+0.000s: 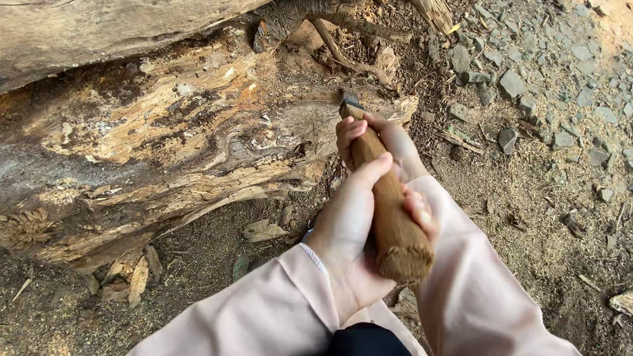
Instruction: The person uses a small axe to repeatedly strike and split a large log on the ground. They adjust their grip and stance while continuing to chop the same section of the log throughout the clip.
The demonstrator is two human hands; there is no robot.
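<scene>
Sunlit dirt ground, grey stones

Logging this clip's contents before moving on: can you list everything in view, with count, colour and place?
Log: one, brown and weathered, split and rotten, across upper left.
Axe handle: one, brown wood, centre, its metal head against the log.
Wood chips: several, tan, on the ground below the log.
Stones: many, grey, upper right.
Ground: brown dirt with sawdust, right and bottom.
Sleeves: two, pale pink, bottom centre.
Left hand: one, fingers round the handle near its end.
Right hand: one, gripping the handle higher up.

No packages, labels, signs (or screens).
</scene>
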